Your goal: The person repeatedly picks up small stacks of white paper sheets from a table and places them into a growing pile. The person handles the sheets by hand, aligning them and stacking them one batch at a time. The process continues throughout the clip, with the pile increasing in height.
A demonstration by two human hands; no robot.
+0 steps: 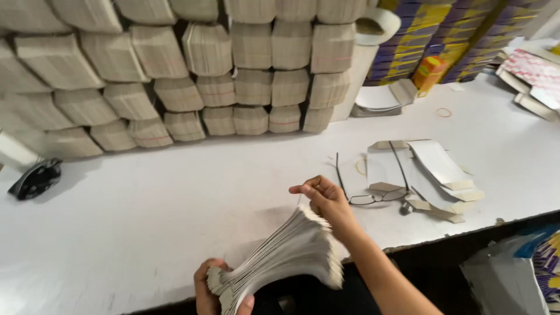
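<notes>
Head view: one frame, looking down across a white worktable toward a wall of stacked bundles.
Left hand: the left hand sits at the near table edge, closed around the bottom end of a thick stack of flat card sheets, thumb across the front.
Right hand: the right hand is above the upper end of the same stack, fingers pinched together at its top edge; whether it grips sheets or something thin between the fingertips cannot be told.
Stack position: held over the near edge of the table, fanned and bowed, lower end in the left hand, upper end rising to the right hand.
Eyeglasses: a dark-framed pair lies on the table just right of the right hand, arms pointing away from the viewer.
Loose sheets: several white and tan flat pieces lie in a loose heap beyond and beside the glasses.
Back wall: tan bundles stacked in rows, well apart from the hands.
Far right: blue and yellow stacked packs stand behind the table.
Rubber band: a thin ring lies on the table near those packs.
Far left: a black object rests at the table's left side; its kind is unclear.
</notes>
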